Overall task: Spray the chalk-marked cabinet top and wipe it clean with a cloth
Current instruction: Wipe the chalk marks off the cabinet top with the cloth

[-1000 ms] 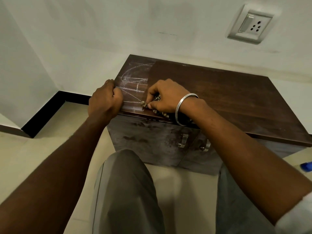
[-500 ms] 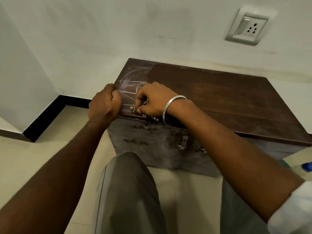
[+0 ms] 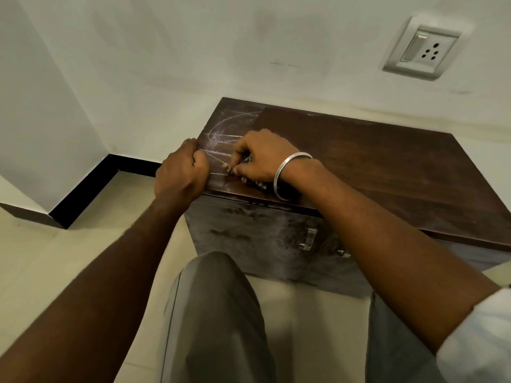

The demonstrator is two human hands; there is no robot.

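The dark wooden cabinet top point(image 3: 373, 167) carries white chalk marks point(image 3: 221, 131) on a strip at its left end; the wood to the right of that strip shows no chalk. My right hand point(image 3: 262, 153), with a metal bangle on the wrist, holds a dark patterned cloth point(image 3: 257, 184) bunched under its palm near the front edge, at the lower end of the chalk strip. Most of the cloth is hidden by the hand. My left hand point(image 3: 179, 172) curls its fingers over the cabinet top's front left corner. No spray bottle shows.
Two metal door handles point(image 3: 308, 239) are on the cabinet front. A wall socket point(image 3: 420, 48) sits at the upper right. Black skirting point(image 3: 91, 186) runs along the wall corner on the left. My knees in grey trousers point(image 3: 215, 313) are close to the cabinet on the tiled floor.
My right hand slid the cloth leftward along the front edge, closer to my left hand, then stayed about there. My left hand kept its hold on the corner. A blue object at far right left the view.
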